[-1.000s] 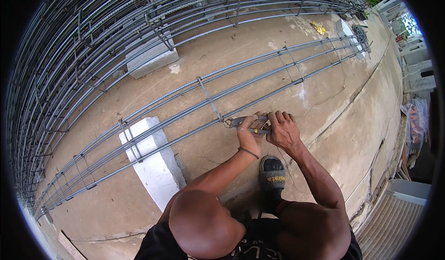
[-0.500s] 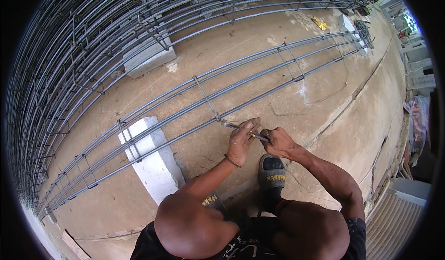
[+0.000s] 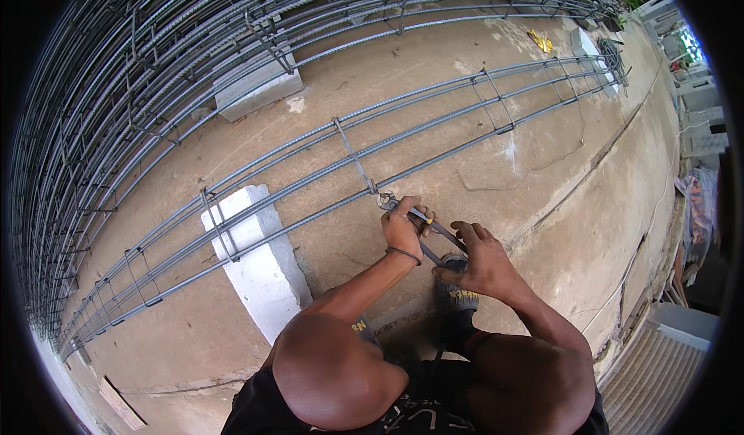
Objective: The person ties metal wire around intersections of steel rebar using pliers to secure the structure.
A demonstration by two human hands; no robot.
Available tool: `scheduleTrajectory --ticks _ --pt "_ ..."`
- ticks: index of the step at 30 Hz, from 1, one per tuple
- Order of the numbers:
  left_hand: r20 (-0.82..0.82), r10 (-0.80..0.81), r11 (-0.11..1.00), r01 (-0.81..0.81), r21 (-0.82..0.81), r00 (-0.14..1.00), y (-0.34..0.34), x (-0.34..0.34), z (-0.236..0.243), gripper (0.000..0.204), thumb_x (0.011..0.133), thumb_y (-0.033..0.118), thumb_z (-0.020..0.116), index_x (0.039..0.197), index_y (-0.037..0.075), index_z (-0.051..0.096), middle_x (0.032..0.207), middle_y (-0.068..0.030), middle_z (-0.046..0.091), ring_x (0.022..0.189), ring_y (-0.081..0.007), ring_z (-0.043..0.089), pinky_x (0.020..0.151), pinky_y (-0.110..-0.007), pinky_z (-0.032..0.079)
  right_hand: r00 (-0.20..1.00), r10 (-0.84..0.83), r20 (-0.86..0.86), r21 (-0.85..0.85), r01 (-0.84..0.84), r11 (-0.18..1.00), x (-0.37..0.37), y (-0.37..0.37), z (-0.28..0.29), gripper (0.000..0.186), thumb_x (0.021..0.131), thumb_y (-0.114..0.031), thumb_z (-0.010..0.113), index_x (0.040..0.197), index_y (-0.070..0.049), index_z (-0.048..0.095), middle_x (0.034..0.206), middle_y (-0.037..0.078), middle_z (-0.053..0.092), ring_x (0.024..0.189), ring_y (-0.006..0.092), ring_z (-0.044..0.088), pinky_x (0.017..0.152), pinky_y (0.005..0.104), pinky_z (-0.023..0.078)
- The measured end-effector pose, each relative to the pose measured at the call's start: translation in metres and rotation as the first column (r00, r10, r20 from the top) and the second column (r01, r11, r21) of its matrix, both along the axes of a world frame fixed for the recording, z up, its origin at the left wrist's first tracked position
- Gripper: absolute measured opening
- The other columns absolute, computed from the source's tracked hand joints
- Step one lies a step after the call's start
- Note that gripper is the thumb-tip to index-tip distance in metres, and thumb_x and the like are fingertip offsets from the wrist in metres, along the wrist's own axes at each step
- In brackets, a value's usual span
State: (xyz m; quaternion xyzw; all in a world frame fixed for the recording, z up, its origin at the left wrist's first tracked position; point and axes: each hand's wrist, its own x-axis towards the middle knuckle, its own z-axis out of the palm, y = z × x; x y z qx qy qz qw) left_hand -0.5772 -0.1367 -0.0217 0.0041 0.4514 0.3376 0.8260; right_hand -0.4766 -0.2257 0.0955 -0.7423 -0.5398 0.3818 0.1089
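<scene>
My left hand (image 3: 406, 224) is closed around a pair of pincers (image 3: 444, 234) close to their jaws. The jaws lie at a wire tie by the lower corner of a stirrup (image 3: 354, 153) on the rebar cage (image 3: 310, 177). Toward my right hand the two handles spread apart. My right hand (image 3: 487, 264) is open at the handle ends, thumb and fingers apart on either side of them; whether it touches them is hard to see.
A white block (image 3: 260, 272) props the cage on the left, and another white block (image 3: 593, 55) is under its far right end. Stacked rebar cages (image 3: 155, 86) fill the upper left. A loose wire (image 3: 496, 189) lies on the concrete floor. Corrugated sheeting (image 3: 647, 369) is at lower right.
The pincers' handles have come apart. My right hand has loosened from a closed grip to spread fingers and sits a little lower. My left hand still grips the pincers near the jaws.
</scene>
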Motion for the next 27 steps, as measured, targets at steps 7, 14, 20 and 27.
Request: scheduleTrajectory --ticks 7,14,20,27 --pt "-0.071 0.103 0.994 -0.106 -0.035 0.992 0.003 0.026 0.003 0.016 0.084 0.017 0.058 0.083 0.002 0.052 0.072 -0.0137 0.059 0.062 -0.0279 0.063 0.043 -0.033 0.043 0.797 -0.085 0.598 0.250 -0.085 0.965 0.013 -0.005 -0.073 0.042 0.065 -0.011 0.068 0.101 -0.001 0.049 0.090 0.017 0.053 0.088 0.0362 0.058 0.076 0.0432 0.050" --pt "0.169 0.117 0.987 -0.133 0.088 0.979 0.008 0.020 -0.002 0.019 0.085 0.011 0.057 0.101 0.002 0.058 0.102 -0.0137 0.064 0.098 -0.0264 0.062 0.086 -0.038 0.047 0.798 0.277 0.536 0.253 -0.465 0.848 0.090 0.055 -0.075 0.045 0.058 -0.002 0.066 0.099 -0.003 0.049 0.088 0.017 0.055 0.084 0.0367 0.059 0.072 0.0436 0.052" --pt "0.303 -0.008 0.981 -0.052 0.187 0.953 0.007 0.011 -0.008 0.027 0.086 0.010 0.057 0.111 0.000 0.059 0.119 -0.0147 0.062 0.120 -0.0279 0.054 0.102 -0.041 0.041 0.780 0.379 0.498 0.294 -0.563 0.772 0.104 0.066 -0.075 0.044 0.058 -0.001 0.065 0.099 -0.003 0.051 0.088 0.017 0.056 0.082 0.0376 0.060 0.071 0.0439 0.052" --pt "0.463 -0.341 0.914 0.173 0.368 0.818 0.000 -0.038 -0.003 0.021 0.088 0.015 0.061 0.105 0.002 0.061 0.111 -0.0173 0.064 0.108 -0.0320 0.062 0.102 -0.046 0.043 0.299 -0.567 -0.767 -0.625 -0.150 0.766 0.020 -0.007 -0.075 0.018 0.070 0.002 0.058 0.083 -0.007 0.051 0.067 -0.001 0.043 0.054 0.0085 0.038 0.049 0.0239 0.031"
